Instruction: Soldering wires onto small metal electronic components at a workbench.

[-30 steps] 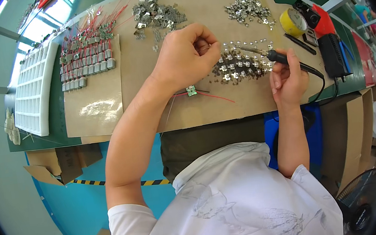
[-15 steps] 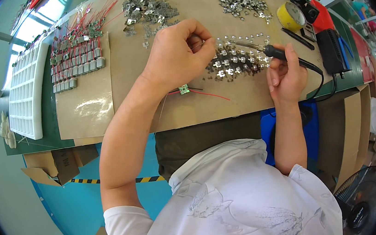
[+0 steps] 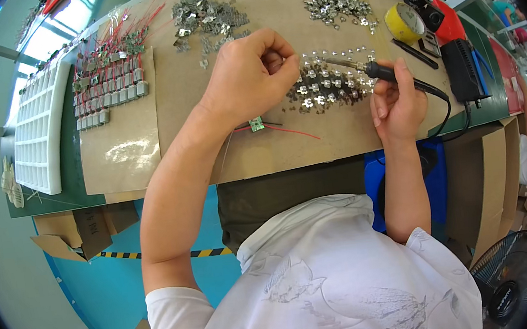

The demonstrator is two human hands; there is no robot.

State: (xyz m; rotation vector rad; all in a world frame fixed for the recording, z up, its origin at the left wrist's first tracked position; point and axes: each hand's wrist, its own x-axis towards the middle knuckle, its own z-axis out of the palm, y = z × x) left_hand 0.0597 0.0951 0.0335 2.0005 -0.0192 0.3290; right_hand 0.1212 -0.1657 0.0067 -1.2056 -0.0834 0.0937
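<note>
Soldering iron (image 3: 380,72), right hand (image 3: 400,110) gripping, edges toward left hand (image 3: 247,75), fingers (image 3: 291,72) pinched, contents unclear; probably soldering, steadiness next.

A head-worn fisheye looks down from just above the hands (image 3: 253,73) and workbench (image 3: 74,170).

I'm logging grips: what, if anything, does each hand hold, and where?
Right hand: soldering iron, by its black handle. Left hand, pinched shut: anything held cannot be told.
</note>
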